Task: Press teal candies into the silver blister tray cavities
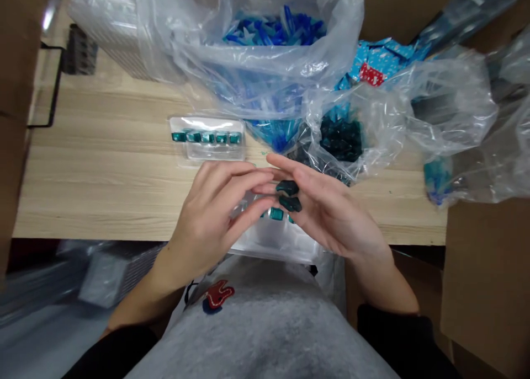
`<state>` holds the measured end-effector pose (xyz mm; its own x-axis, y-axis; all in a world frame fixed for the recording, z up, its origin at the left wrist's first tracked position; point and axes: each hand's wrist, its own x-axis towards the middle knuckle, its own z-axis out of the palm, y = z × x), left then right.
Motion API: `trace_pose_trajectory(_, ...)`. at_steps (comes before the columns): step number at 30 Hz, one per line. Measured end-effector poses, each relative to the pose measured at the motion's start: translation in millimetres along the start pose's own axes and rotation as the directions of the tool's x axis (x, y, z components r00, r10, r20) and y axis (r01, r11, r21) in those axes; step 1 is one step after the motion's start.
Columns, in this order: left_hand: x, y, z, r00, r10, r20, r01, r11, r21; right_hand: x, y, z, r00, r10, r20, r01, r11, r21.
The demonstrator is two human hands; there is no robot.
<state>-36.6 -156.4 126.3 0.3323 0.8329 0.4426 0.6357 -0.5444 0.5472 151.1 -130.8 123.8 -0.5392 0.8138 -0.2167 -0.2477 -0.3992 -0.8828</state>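
Note:
My right hand (327, 208) is turned palm up near the table's front edge, with two dark green faceted plastic gems (287, 188) resting in its curled fingers. My left hand (223, 202) reaches in from the other side, its fingertips by the right fingers and its thumb apart from them; I see nothing in its grasp. Beneath both hands lies a clear plastic tray (273, 249), partly hidden, with green gems (276, 213) in it. Just beyond my left hand, another clear tray (213, 151) carries a row of several green gems (207, 138).
A large clear bag (265, 64) of blue pieces (285, 31) stands at the back. Right of it, an open bag (376, 142) contains dark gems (342, 139), near blue packets (385, 56). Stacked clear trays (111, 31) are at the back left; cardboard (484, 274) borders the right.

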Motion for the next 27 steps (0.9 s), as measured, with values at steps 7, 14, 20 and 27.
trace_pose_trajectory(7,9,-1,-0.7,0.995,0.057,0.082,-0.060,0.998,0.028,-6,3,-3,0.992,-0.100,0.072,0.112,0.972,-0.207)
trace_pose_trajectory(14,11,-3,-3.6,0.997,-0.024,0.073,0.045,0.953,-0.301,-13,-9,2,0.963,-0.255,0.082,0.268,0.904,-0.334)
trace_pose_trajectory(20,6,-1,1.3,0.977,-0.212,-0.028,0.169,0.845,-0.507,-9,-3,10,0.928,-0.362,-0.091,0.311,0.885,-0.347)
trace_pose_trajectory(27,1,1,-18.7,0.987,-0.094,0.127,0.133,0.928,-0.348,-7,-2,15,0.914,-0.379,-0.147,0.320,0.894,-0.313)
